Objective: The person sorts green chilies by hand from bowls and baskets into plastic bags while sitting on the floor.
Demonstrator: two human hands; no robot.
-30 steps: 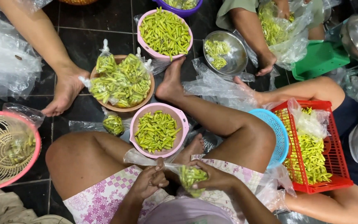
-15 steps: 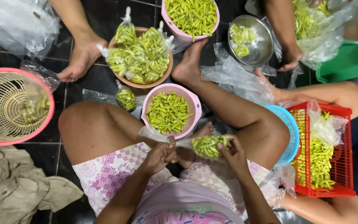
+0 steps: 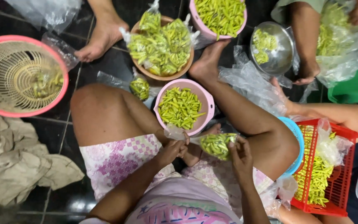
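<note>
We sit on the dark tile floor (image 3: 104,66) w/ legs bent. Left of us is a big pink basket (image 3: 17,74) and a crumpled cloth (image 3: 17,166). A red crate (image 3: 332,166) of green pods sits at our right. In front, a brown bowl (image 3: 162,45) holds tied-up bags, and a pink bowl (image 3: 183,108) of loose pods sits between our knees.

The small clear bag of green pods (image 3: 217,144) is over our lap, just below the pink bowl. It lies sideways, long way going left to right, neck end toward our left hand (image 3: 172,150). That grip is pinched tight on the twisted neck. Our right hand (image 3: 240,154) cups the fat end, fingers curled on the plastic. Both hands touch it; neither is nearer.
</note>
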